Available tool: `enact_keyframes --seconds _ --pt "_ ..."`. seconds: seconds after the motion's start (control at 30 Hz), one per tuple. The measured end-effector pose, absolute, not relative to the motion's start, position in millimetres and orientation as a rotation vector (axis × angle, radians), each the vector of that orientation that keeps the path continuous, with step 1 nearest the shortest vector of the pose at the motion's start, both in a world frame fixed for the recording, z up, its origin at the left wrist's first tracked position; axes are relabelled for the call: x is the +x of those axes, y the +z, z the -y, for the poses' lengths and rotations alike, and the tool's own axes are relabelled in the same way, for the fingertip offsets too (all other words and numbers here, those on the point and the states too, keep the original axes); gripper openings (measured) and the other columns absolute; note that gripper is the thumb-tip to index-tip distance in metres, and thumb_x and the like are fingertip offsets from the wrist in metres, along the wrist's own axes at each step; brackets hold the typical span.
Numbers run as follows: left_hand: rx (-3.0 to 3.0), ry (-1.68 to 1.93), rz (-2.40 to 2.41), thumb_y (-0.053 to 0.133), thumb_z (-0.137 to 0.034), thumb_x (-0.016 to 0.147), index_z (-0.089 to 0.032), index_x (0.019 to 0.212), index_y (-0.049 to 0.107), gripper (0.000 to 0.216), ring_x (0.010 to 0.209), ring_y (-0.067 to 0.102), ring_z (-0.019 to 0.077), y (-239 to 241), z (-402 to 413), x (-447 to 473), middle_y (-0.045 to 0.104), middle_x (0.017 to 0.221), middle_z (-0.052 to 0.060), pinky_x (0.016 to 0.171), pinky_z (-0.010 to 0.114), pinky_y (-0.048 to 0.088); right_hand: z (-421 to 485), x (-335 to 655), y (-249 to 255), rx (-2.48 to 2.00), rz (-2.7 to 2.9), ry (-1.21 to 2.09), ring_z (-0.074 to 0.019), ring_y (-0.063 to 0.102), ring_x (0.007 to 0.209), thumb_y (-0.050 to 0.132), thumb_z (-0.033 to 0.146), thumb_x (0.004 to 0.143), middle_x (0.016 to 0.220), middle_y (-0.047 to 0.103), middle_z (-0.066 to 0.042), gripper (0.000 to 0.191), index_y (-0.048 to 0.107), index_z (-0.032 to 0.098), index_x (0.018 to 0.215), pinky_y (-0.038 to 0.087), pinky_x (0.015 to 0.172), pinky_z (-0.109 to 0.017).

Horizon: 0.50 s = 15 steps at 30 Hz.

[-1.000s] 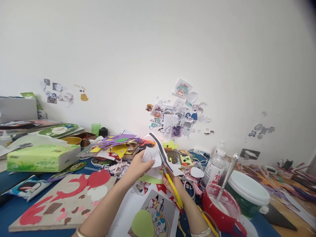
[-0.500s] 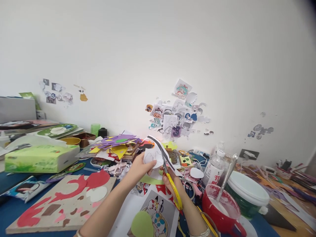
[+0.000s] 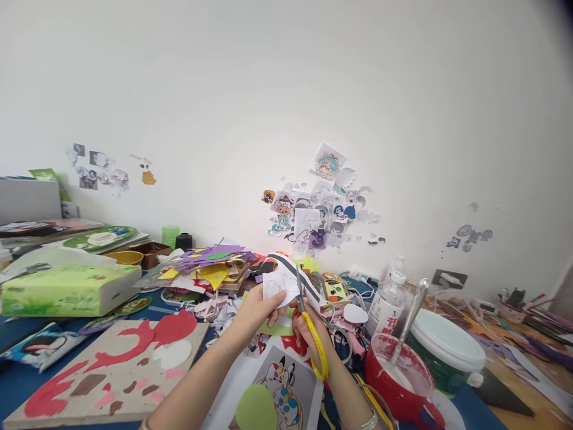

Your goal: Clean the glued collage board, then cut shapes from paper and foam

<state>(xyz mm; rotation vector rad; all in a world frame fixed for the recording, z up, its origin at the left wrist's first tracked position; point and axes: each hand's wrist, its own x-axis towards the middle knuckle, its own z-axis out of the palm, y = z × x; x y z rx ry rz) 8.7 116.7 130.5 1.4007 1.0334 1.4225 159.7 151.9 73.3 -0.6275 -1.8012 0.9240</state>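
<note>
My left hand (image 3: 262,309) pinches a white sheet of paper (image 3: 282,286) with line drawings and a dark stripe along its far edge. In my right hand (image 3: 308,328) is a pair of yellow-handled scissors (image 3: 319,352), its blades pointing up and lying against the paper; how far apart the blades are is hard to see. Under my hands lies a printed sheet (image 3: 286,382) showing cartoon figures, with a light green paper oval (image 3: 256,407) on it. A further piece of light green paper shows just behind my fingers.
Coloured paper scraps (image 3: 215,263) are heaped beyond my hands. To the left lie a board (image 3: 147,364) with red cutouts and a green tissue pack (image 3: 67,289). At right stand a red cup (image 3: 380,382) with a spoon, a clear bottle (image 3: 389,301) and a white-lidded tub (image 3: 447,343).
The paper has turned slightly and dropped a little, with its striped edge more to the right of the scissor blades. The view has shifted slightly.
</note>
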Motion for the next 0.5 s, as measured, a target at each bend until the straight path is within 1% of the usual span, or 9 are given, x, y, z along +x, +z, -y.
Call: enact_keyframes --seconds 0.1,0.2,0.3,0.4,0.5 --pt "1.397 1.418 -1.043 0.060 -0.044 0.072 -0.016 0.069 0.048 0.030 0.033 0.040 0.0060 128 -119 10 0.055 0.053 -0.003 0.040 0.021 0.027 -150 157 74 -0.653 1.763 0.978 -0.0091 0.037 0.038 0.043 0.064 0.081 0.056 0.042 0.005 0.056 0.052 0.020 0.114 0.041 0.043 -0.023" --pt "1.401 1.411 -1.029 0.059 -0.046 0.073 -0.017 0.070 0.048 0.031 0.033 0.041 0.0066 126 -120 11 0.056 0.052 -0.004 0.041 0.021 0.029 -150 156 71 -0.623 1.740 1.015 -0.0074 0.034 0.038 0.042 0.064 0.081 0.057 0.039 0.006 0.056 0.050 0.019 0.113 0.037 0.041 -0.022" --pt "1.395 1.431 -1.025 0.059 -0.046 0.073 -0.017 0.071 0.047 0.031 0.033 0.041 0.0066 125 -122 11 0.056 0.052 -0.004 0.042 0.021 0.029 -155 157 65 -0.617 1.734 1.042 -0.0075 0.034 0.038 0.042 0.062 0.082 0.055 0.039 0.006 0.056 0.048 0.017 0.115 0.035 0.039 -0.021" --pt "1.385 1.467 -1.030 0.060 -0.047 0.071 -0.017 0.070 0.046 0.033 0.034 0.042 0.0064 124 -124 9 0.056 0.053 -0.004 0.042 0.020 0.030 -160 159 60 -0.661 1.726 1.054 -0.0081 0.035 0.039 0.044 0.062 0.081 0.054 0.040 0.007 0.058 0.044 0.017 0.118 0.035 0.040 -0.022" --pt "1.351 1.511 -1.063 0.060 -0.048 0.070 -0.017 0.072 0.047 0.034 0.033 0.041 0.0059 123 -126 8 0.056 0.052 -0.004 0.041 0.020 0.028 -163 159 58 -0.655 1.740 1.056 -0.0080 0.034 0.038 0.044 0.062 0.081 0.053 0.041 0.007 0.053 0.048 0.019 0.112 0.034 0.039 -0.022"
